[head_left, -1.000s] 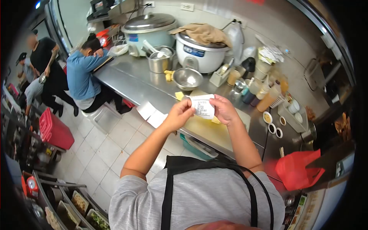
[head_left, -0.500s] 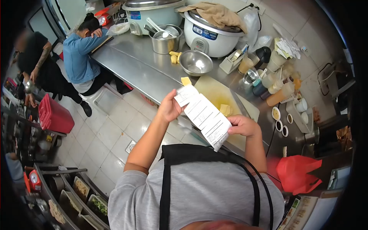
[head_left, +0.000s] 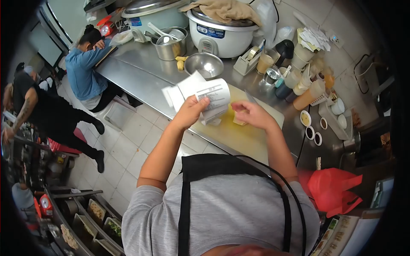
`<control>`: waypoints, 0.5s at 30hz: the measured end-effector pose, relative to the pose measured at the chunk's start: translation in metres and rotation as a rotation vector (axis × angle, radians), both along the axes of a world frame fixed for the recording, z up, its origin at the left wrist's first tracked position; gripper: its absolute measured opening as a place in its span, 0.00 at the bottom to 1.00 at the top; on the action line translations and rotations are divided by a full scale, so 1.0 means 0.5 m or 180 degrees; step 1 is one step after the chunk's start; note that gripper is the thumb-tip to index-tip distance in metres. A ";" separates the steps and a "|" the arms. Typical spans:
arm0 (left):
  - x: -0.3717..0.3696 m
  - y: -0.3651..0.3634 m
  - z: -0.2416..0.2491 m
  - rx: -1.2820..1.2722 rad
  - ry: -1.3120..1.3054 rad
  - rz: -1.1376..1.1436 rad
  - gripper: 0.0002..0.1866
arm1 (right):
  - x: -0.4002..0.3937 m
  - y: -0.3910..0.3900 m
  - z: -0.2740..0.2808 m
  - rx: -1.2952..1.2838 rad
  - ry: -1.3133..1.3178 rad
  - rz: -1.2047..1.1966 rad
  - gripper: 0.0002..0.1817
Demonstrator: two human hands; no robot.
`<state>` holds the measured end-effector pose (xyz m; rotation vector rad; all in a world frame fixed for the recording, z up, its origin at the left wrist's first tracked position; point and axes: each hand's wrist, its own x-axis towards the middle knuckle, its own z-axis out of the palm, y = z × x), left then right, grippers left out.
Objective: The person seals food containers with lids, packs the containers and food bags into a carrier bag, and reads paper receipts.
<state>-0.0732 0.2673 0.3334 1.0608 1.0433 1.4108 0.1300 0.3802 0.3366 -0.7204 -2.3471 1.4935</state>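
Curled white printed paper slips (head_left: 213, 94) are pinched in my left hand (head_left: 191, 112), above the near edge of the yellow-stained cutting board (head_left: 256, 141). My right hand (head_left: 252, 114) is off the paper, just to its right, over the board, its fingers apart. A yellow piece of food (head_left: 238, 121) lies partly hidden below my right hand. Behind the paper sits a metal bowl (head_left: 204, 65), with more yellow pieces (head_left: 180, 64) at its left.
Rice cookers (head_left: 222, 36) and a metal pot (head_left: 170, 46) stand along the back. Sauce bottles (head_left: 305, 97), a tape dispenser (head_left: 248, 61) and small cups (head_left: 306, 118) are at right. One person sits at the counter's left end; others stand beyond. A red bag (head_left: 331, 190) is near my right elbow.
My right hand has let go of the paper and moved left. The slips now curl over in my left hand. The standing person at left has stepped nearer, and the view has shifted slightly.
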 end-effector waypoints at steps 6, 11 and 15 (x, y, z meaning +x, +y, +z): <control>0.041 0.000 -0.053 -0.0044 -0.0629 -0.0272 0.23 | -0.083 -0.027 0.020 -0.0552 0.0954 -0.0046 0.14; 0.007 -0.002 -0.070 -0.0247 -0.2565 -0.0899 0.40 | -0.059 -0.048 0.043 0.1393 0.0828 0.0779 0.09; -0.020 0.016 -0.061 -0.0298 -0.2588 -0.0410 0.34 | -0.035 -0.052 0.019 0.1605 0.0211 0.1114 0.08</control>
